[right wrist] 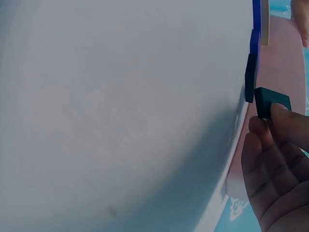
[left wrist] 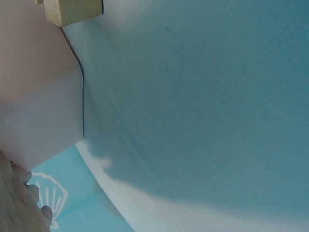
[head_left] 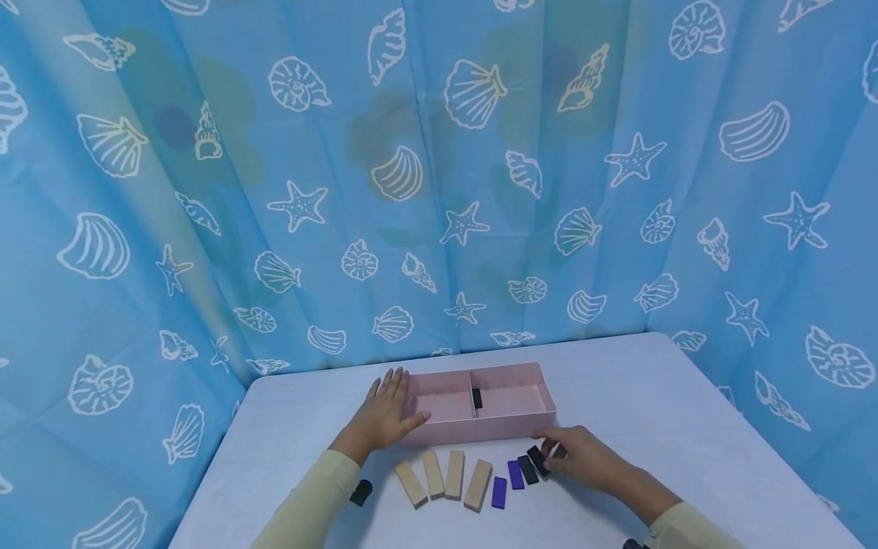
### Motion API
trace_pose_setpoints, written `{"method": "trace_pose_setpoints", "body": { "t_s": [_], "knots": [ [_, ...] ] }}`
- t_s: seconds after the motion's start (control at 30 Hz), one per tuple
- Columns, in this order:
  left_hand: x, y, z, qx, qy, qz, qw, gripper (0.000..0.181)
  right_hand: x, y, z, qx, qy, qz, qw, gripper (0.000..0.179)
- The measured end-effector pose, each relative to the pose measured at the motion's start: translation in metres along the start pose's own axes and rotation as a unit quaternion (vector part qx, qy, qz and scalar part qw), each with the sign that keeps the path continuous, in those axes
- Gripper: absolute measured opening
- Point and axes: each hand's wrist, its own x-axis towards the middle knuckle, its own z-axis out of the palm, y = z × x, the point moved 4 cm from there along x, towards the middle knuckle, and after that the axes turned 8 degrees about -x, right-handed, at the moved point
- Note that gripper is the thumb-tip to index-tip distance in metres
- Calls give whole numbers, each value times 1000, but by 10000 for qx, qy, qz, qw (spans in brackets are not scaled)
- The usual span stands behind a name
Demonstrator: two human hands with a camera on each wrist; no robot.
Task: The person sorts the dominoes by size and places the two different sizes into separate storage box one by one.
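Observation:
My left hand (head_left: 384, 412) rests on the left end of a pink two-compartment box (head_left: 483, 431), fingers spread over its rim and thumb along the front. In the left wrist view only its fingers (left wrist: 33, 193) show, at the lower left corner. With thumb and fingers, my right hand (head_left: 584, 458) pinches a small black block (right wrist: 264, 102) just in front of the box's right end. Beside it lie another black block (head_left: 527, 470) and two purple blocks (head_left: 516, 474). One more black block (head_left: 477, 398) is in the right compartment, against the divider.
Several plain wooden blocks (head_left: 454, 474) lie in a row before the box, left of the purple ones. All stand on a white-covered table (head_left: 617, 389). A blue shell-print curtain (head_left: 425, 229) hangs behind and at both sides.

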Motion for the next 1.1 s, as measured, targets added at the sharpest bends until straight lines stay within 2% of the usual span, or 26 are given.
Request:
{"method": "trace_pose_setpoints", "body": {
  "t_s": [0.13,0.27,0.43,0.7,0.9,1.1],
  "knots": [
    [1,0,0,9,-12,-45,10000,97,3,-2,-6,-105,27,-222,9997,38],
    [2,0,0,9,-19,-71,10000,96,6,-5,-12,-69,78,-256,9996,34],
    [3,0,-1,16,32,-22,10000,98,9,-9,-19,16,189,-116,9998,33],
    [2,-2,2,85,19,-27,10000,108,13,-18,-31,474,447,-9,9979,35],
    [1,-1,3,32,-27,-103,9999,102,21,-22,-40,649,592,19,9961,36],
    [2,-1,3,68,11,-97,9999,97,39,-18,-48,864,745,71,9934,38]
  ]
}}
